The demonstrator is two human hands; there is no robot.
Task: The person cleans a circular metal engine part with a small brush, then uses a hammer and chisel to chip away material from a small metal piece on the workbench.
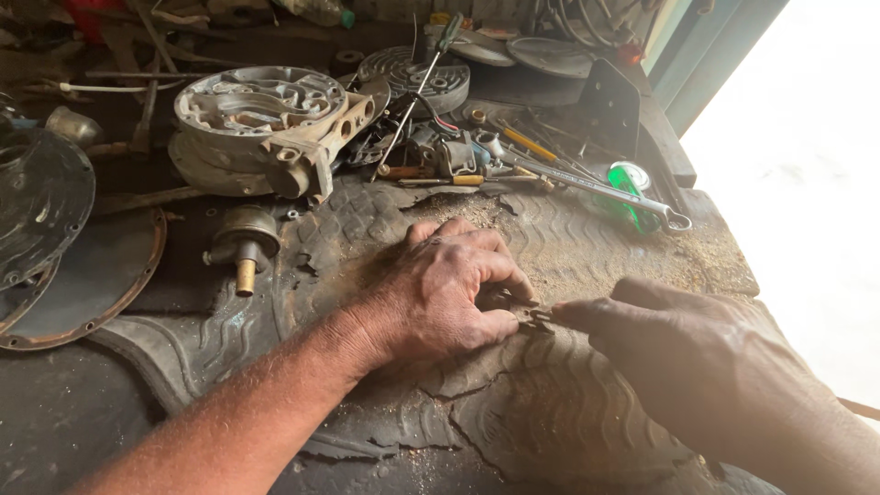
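Observation:
My left hand (449,293) rests knuckles-up on a worn black rubber mat (541,403) with a tread pattern, its fingers curled around a small dark metal part (527,316) that is mostly hidden. My right hand (706,353) comes in from the right, thumb and forefinger pinched at that same small part. The two hands meet at the middle of the mat. What exactly the part is cannot be told.
A cast aluminium housing (266,124) lies at the back left, with a round finned cover (412,78) behind it. A brass-tipped fitting (243,247) sits left of the hands. A long wrench (596,188), screwdrivers and a green-handled tool (632,188) lie at the back right. Dark round plates (46,211) are at the far left.

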